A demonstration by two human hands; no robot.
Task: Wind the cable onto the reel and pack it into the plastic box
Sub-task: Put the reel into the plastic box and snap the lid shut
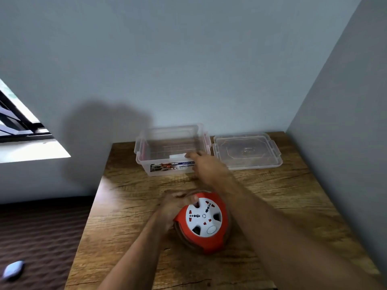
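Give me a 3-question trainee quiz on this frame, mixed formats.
1. True or false: the lid is on the plastic box.
2. Which hand holds the reel? A) left B) right C) neither
3. Fill in: the right hand reaches toward the box's front ____.

Key
1. False; the lid lies on the table, to the right of the open box.
2. A; the left hand has its grip on the reel's far-left edge.
3. Rim.

Right hand (206, 164) blurred; its forearm hides reel (202, 222) right edge.
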